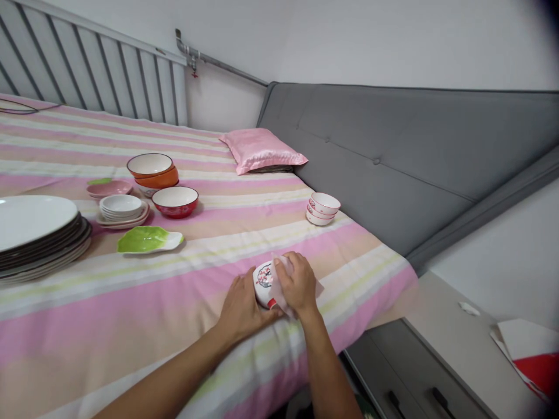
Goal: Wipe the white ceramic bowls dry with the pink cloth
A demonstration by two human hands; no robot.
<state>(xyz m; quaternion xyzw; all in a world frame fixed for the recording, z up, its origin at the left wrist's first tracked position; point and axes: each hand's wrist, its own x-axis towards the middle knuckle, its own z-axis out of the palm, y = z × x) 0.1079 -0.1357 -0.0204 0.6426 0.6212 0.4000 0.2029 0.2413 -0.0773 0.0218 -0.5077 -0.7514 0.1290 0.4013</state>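
A white bowl (263, 280) with a red blossom and dark branch pattern is tilted on its side above the striped bedsheet (174, 308). My left hand (243, 309) grips it from the left and below, fingers wrapped round its edge. Against its right side my right hand (299, 284) presses a thin pale tissue (279, 291), which covers part of the bowl. A corner of the tissue sticks out past the right wrist. Beyond my hands, near the headboard, stands a stack of similar white bowls (322, 209) with red rims.
At left are a pile of plates (43, 244), small white dishes (120, 206), a green leaf-shaped dish (149, 239), a red bowl (175, 202) and stacked orange bowls (154, 172). A pink pillow (262, 149) lies by the grey headboard (393, 145). A nightstand (463, 337) stands right.
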